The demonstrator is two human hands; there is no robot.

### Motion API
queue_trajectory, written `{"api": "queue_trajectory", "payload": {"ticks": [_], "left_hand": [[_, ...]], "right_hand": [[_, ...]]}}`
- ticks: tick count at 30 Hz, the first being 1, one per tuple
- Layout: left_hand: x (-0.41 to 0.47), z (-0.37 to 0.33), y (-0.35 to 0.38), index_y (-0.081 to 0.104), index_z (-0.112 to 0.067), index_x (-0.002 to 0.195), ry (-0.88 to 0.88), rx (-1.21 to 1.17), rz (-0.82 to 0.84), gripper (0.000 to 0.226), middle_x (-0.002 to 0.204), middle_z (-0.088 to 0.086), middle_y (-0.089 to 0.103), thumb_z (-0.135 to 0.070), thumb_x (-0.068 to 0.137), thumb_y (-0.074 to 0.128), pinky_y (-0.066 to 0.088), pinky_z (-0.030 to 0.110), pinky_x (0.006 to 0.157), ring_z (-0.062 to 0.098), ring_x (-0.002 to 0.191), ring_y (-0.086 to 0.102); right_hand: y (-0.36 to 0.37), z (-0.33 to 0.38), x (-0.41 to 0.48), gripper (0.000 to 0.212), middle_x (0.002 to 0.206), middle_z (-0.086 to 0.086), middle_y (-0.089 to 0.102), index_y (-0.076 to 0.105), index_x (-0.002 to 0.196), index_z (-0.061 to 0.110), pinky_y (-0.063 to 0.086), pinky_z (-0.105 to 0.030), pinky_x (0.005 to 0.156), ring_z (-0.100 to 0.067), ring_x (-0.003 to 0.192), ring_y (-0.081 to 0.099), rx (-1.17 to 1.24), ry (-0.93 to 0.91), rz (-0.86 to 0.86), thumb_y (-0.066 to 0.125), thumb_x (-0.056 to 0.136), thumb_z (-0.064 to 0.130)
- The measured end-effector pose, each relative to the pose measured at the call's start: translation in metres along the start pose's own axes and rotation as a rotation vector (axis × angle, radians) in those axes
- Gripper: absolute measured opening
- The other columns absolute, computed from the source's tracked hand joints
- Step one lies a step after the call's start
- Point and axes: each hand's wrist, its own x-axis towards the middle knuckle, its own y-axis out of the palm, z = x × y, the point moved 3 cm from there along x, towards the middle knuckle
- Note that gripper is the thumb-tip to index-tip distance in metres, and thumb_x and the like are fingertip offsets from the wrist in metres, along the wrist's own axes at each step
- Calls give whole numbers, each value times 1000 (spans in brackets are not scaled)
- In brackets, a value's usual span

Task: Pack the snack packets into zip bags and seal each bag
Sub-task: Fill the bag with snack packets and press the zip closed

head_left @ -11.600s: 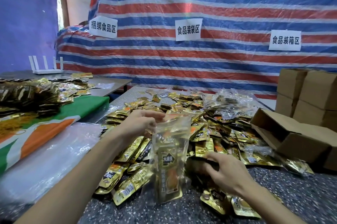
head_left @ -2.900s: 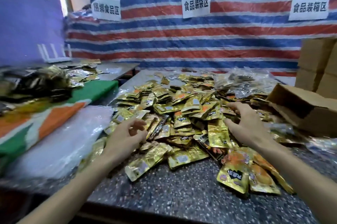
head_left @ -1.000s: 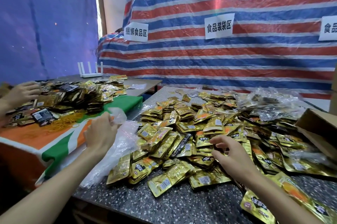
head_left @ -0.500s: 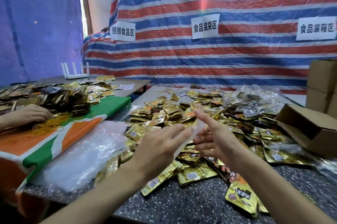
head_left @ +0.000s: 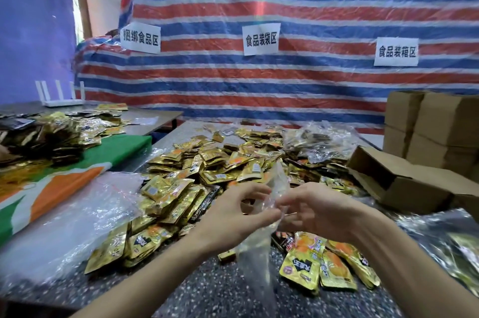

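A clear empty zip bag hangs between my hands above the table's front edge. My left hand pinches one side of its top and my right hand pinches the other side, fingers close together at the bag's mouth. Behind and around the hands lies a wide heap of gold snack packets on the speckled table. A few more gold and orange packets lie just below my right wrist.
A stack of clear empty bags lies at the left. Filled clear bags sit at the back right. An open cardboard box and stacked cartons stand at the right. A side table with a green and orange cloth holds more packets.
My left hand took a clear bag from the stack at the left and brought it to the middle. Both hands now hold its top, lower and nearer me than half a second ago.
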Motion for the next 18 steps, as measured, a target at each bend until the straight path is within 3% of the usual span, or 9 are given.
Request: {"api": "queue_trajectory", "payload": {"ticks": [4,7,11,14,16,18], "left_hand": [[0,4,-2,69,-29,110,10,-16,-132,32,111,-11,70,-24,81,81,60,26,76,4,92,70],[0,11,-5,67,-25,102,-58,-147,-215,27,105,-4,71,-9,84,78,57,21,65,6,85,72],[-2,12,-6,68,-24,93,-61,-96,-243,16,101,-4,72,-11,86,76,61,30,70,9,89,70],[-2,5,-5,70,-25,98,3,-13,-218,16,102,-8,71,-13,87,75,60,25,74,5,90,69],[-2,2,-3,70,-25,103,21,27,-172,20,104,-10,70,-13,87,74,56,19,75,2,92,67],[-1,2,-1,70,-25,105,21,54,-160,22,106,-11,69,-11,87,73,51,15,73,-2,92,65]], "right_hand": [[-10,0,-3,29,106,-29,72,67,110,-17,64,-33,70,-35,90,74,22,16,-83,70,85,-3],[-15,-5,-6,26,103,-29,73,70,106,-15,63,-33,65,-34,83,74,-27,27,-123,71,87,2],[-8,-3,-9,38,104,-26,74,72,109,-6,63,-40,79,-36,90,74,-107,-13,-86,78,83,21],[1,1,-9,64,101,-24,75,72,107,-8,63,-35,72,-35,88,75,-130,-47,-92,81,76,47],[3,4,-9,61,90,-22,76,73,100,-10,61,-31,64,-29,73,74,-206,-99,-150,87,71,42],[3,4,-9,41,85,-24,74,72,95,-11,60,-30,60,-26,65,72,-271,-127,-174,85,78,23]]}}
